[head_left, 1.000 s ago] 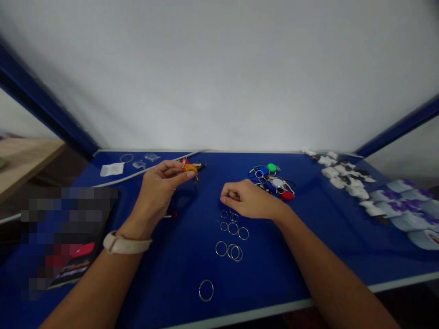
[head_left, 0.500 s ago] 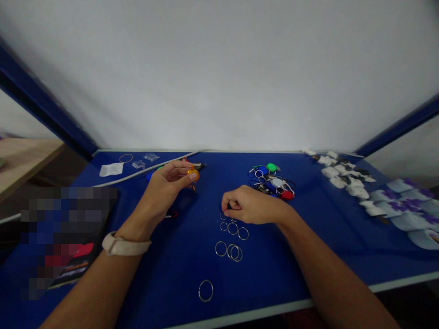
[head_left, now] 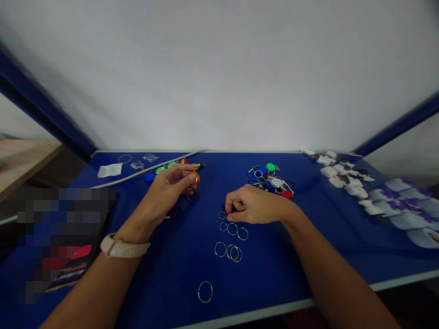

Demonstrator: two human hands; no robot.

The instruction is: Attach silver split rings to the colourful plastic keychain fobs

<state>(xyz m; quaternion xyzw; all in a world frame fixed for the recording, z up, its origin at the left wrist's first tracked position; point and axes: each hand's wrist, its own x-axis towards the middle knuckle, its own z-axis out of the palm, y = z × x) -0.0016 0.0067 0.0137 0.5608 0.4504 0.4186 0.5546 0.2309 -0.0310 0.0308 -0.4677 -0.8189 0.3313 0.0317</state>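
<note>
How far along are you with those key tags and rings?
Done: colored key tags lie heaped, with rings on them. In hand: the left hand holds an orange tag, and the right hand is curled just above the rings. Left: loose metal rings lie apart on the table.

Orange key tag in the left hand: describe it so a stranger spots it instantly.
On the blue table, find the left hand with the pale wristband. In its fingers sits an orange key tag, the only tag held up; green, blue and red ones lie flat.
</note>
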